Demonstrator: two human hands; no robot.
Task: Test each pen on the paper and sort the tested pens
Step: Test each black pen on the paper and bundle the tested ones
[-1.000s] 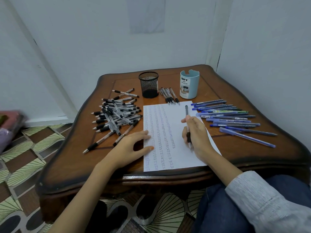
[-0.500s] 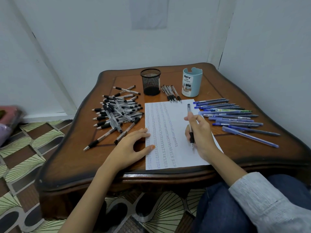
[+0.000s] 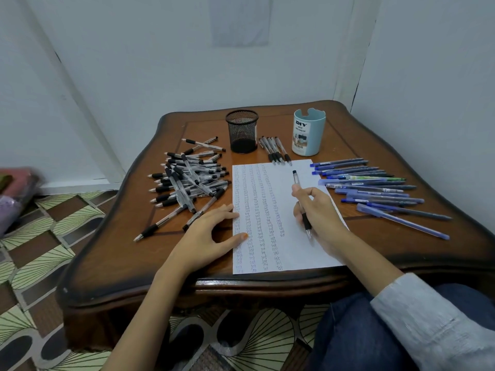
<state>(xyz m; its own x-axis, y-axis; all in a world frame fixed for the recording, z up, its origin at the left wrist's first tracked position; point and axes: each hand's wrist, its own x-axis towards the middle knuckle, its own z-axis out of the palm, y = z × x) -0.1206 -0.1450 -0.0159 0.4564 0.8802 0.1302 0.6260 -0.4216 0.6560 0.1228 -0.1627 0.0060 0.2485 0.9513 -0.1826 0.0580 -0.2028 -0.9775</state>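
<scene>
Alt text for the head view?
A right hand holds a pen to a scribble-covered paper on a wooden table; the left hand rests on the sheet's edge. Black pens lie heaped left of it, blue pens right.

Glossy varnished wood surface (image 3: 401, 250); matt white paper (image 3: 297, 258); black metal mesh cup (image 3: 242, 132); smooth pale-blue plastic organizer (image 3: 308, 135); clear plastic pens (image 3: 187, 180).

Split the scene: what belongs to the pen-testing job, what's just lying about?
Job: paper, pen held by the right hand, left hand touching the paper's edge, black-grip pen pile, blue pen row, small pen row, mesh cup and blue organiser (likely for sorting).

Lying about: pink bundle on the floor, sheet on the wall.
</scene>
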